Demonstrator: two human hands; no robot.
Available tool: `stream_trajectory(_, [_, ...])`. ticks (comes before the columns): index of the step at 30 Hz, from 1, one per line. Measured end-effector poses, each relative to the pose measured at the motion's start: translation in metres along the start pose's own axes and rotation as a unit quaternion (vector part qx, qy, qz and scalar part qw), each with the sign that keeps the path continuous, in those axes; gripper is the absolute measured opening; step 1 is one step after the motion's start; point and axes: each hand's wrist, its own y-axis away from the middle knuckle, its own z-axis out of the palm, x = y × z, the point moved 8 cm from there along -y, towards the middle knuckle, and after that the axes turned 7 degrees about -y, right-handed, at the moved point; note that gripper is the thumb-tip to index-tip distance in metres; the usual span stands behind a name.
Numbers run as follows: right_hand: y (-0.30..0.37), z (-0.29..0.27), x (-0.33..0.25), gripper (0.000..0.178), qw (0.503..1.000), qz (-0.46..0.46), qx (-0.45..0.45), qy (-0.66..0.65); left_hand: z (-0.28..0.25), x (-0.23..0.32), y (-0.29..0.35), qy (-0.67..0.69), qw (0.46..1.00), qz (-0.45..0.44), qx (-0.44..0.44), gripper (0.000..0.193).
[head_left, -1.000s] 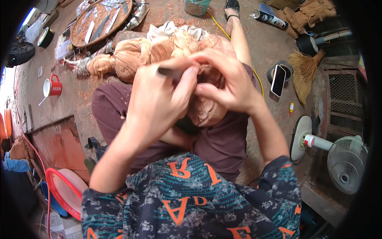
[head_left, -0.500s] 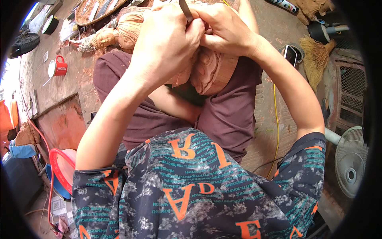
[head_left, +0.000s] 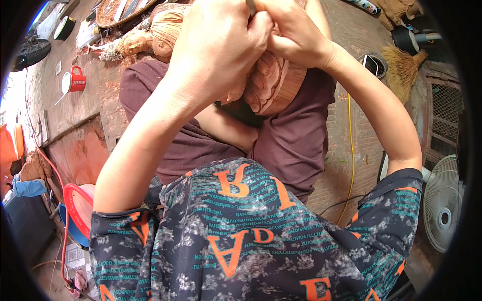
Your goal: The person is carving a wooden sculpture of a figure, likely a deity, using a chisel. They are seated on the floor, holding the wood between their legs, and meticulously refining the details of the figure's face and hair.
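Note:
Both my hands meet at the top of the head view, over a carved reddish wooden piece (head_left: 275,83) held in my lap. A thin dark metal shaft, which looks like a carving chisel (head_left: 251,6), sticks up out of my left hand (head_left: 216,50), whose fingers are wrapped round it. Pressed against the left thumb, my right hand (head_left: 296,32) has its fingers curled in; what lies inside them is hidden. The tool's tip is out of sight. Beyond my left knee lies a carved wooden figure (head_left: 168,32), its head toward the left; my arm hides whether it joins the lap piece.
A red mug (head_left: 78,80) stands on the floor at left, with a woven tray (head_left: 103,17) of tools farther off. To the right are a straw broom (head_left: 401,67), a phone (head_left: 370,65), a yellow cord (head_left: 351,150) and a fan (head_left: 442,200). A pink basin (head_left: 80,200) is at lower left.
My hands have shifted slightly up and to the right in the picture, still together. The shaft shows less at the top edge. The lap piece appears a little farther right.

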Motion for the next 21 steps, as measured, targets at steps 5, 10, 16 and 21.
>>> stream_trajectory(5, [0.000, -0.001, -0.003, 0.042, 0.996, -0.037, 0.010, 0.075, -0.005, 0.001, -0.004, 0.021, 0.998, -0.058, -0.008, 0.015])
stream_trajectory(10, [0.001, -0.001, 0.002, 0.042, 0.996, 0.009, 0.007, 0.088, 0.000, -0.003, -0.006, -0.033, 0.994, -0.089, -0.052, 0.014])
stream_trajectory(16, [0.006, -0.009, 0.007, 0.043, 0.998, 0.006, -0.001, 0.066, -0.001, -0.002, -0.010, -0.001, 0.998, -0.057, -0.032, 0.020])
stream_trajectory(21, [0.009, 0.002, 0.010, 0.034, 0.992, 0.051, 0.003, 0.112, 0.000, -0.003, -0.004, -0.133, 0.991, 0.003, 0.023, 0.021])
